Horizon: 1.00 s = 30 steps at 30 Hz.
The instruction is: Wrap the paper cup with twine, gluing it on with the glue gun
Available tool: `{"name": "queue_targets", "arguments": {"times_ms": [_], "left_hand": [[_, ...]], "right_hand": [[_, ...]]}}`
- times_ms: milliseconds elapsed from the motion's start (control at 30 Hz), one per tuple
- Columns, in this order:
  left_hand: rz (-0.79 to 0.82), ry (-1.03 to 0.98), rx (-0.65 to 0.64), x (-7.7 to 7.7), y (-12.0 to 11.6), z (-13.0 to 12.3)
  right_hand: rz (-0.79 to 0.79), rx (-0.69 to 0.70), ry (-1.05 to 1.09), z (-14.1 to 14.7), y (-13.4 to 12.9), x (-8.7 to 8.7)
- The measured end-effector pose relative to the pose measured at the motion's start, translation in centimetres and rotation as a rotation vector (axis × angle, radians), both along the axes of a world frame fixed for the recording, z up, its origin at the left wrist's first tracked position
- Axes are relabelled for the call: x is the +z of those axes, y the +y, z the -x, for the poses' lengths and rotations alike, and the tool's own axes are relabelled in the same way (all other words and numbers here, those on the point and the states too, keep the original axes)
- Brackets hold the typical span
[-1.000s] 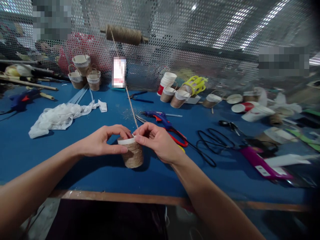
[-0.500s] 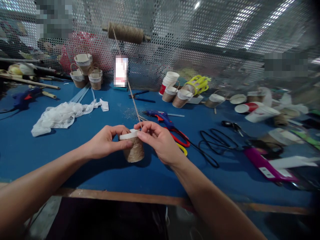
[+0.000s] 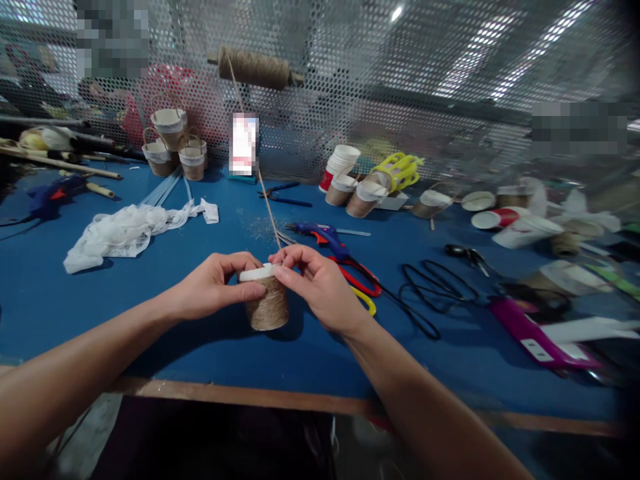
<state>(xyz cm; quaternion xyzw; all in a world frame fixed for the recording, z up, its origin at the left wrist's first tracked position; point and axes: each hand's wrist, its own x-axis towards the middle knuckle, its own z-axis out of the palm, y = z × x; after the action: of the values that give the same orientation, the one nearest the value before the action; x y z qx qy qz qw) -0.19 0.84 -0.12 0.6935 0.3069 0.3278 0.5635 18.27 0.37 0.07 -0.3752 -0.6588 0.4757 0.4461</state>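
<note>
A paper cup [image 3: 269, 308] wrapped in brown twine, its white rim bare, is held between my hands above the blue table. My left hand [image 3: 223, 283] grips its left side, thumb outside and fingers over the rim. At the right of the rim, my right hand [image 3: 313, 280] pinches the twine [image 3: 271, 212] where it meets the cup. That strand runs taut up to a twine spool [image 3: 254, 68] on a rod at the mesh wall. My right fingertips partly hide the rim.
Behind my right hand lie a blue glue gun [image 3: 323, 235] and red-handled scissors [image 3: 363, 283]. White lace [image 3: 117, 233] is heaped at left, near finished small baskets [image 3: 193, 162]. More wrapped cups [image 3: 367, 199], a black cable [image 3: 430, 287] and a purple power strip [image 3: 543, 337] occupy the right.
The cup's base has shifted slightly down, toward me. Both hands keep their hold, and the twine stays taut. The whole view has moved a little.
</note>
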Motion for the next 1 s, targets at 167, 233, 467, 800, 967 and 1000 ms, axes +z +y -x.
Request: {"name": "queue_targets", "arguments": {"times_ms": [167,233,467,800,967,1000], "left_hand": [[0.020,0.049,-0.001,0.0,0.1,0.1],[0.043,0.075,0.000,0.0,0.1,0.1],[-0.007,0.179,0.050,0.6,0.1,0.0],[-0.054,0.168,0.027,1.2,0.0,-0.2],[-0.106,0.174,0.059,1.1,-0.3,-0.3],[-0.113,0.166,0.059,1.1,-0.4,-0.4]], "right_hand": [[-0.014,-0.001,-0.023,0.1,0.0,-0.2],[-0.022,0.001,-0.053,0.1,0.0,-0.2],[-0.074,-0.008,-0.155,0.3,-0.2,0.0],[-0.001,0.028,-0.165,0.2,-0.1,0.6],[0.122,-0.002,-0.193,0.9,3.0,2.7],[0.161,-0.007,-0.209,1.4,4.1,3.4]]}}
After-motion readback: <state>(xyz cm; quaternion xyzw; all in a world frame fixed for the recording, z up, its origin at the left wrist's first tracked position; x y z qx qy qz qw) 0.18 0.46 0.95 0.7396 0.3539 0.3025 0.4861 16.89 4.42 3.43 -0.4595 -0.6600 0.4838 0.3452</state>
